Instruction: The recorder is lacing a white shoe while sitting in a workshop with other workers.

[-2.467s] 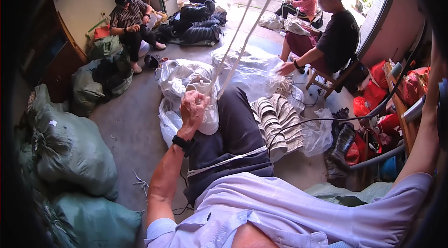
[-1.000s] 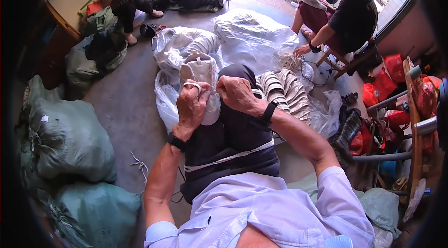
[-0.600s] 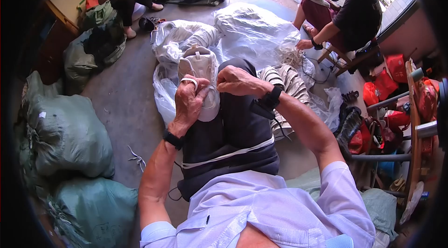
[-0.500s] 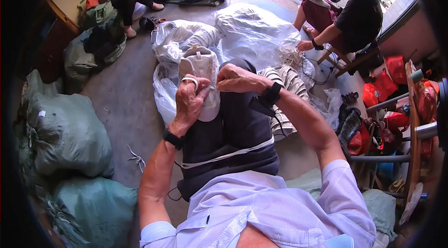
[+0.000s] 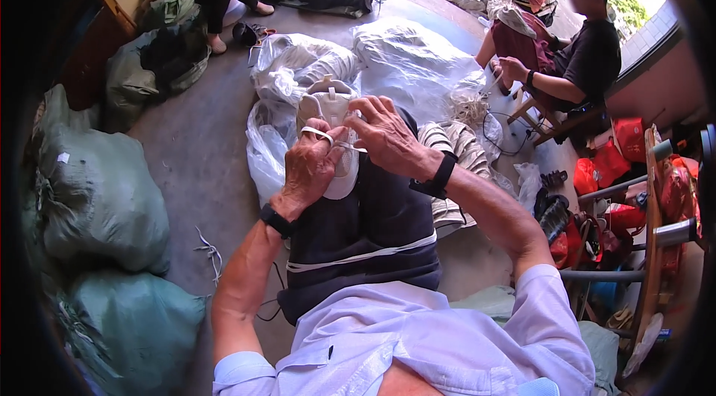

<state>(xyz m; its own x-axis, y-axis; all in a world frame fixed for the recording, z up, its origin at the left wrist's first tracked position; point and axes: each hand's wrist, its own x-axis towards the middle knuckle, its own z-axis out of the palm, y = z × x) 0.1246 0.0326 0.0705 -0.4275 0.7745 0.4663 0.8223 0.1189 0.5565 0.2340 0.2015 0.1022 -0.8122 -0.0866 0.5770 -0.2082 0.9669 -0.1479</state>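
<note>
A white sneaker [image 5: 344, 183] rests on my dark-trousered knees, its toe toward me and its heel opening away. My left hand [image 5: 307, 171] lies across the shoe's left side. A white shoelace [image 5: 316, 133] loops over its fingers and is pinched there. To the right, my right hand [image 5: 391, 139] is bent over the shoe's upper. Its thumb and fingers grip a short stretch of the same lace, which runs between the two hands. Part of the sneaker's middle is hidden behind my hands.
Clear plastic bags [image 5: 410, 60] of shoes lie ahead. Stacked pale shoes [image 5: 451, 209] stand right of my knees. Stuffed green sacks [image 5: 104, 195] line the left; a wooden rack [image 5: 650, 247] with red bags is at right. A co-worker [image 5: 589, 60] sits ahead right, others farther back.
My right hand has opened out from a closed curl and drawn a lace across the shoe. The left hand stays at the laces. The co-worker at right has raised their hands.
</note>
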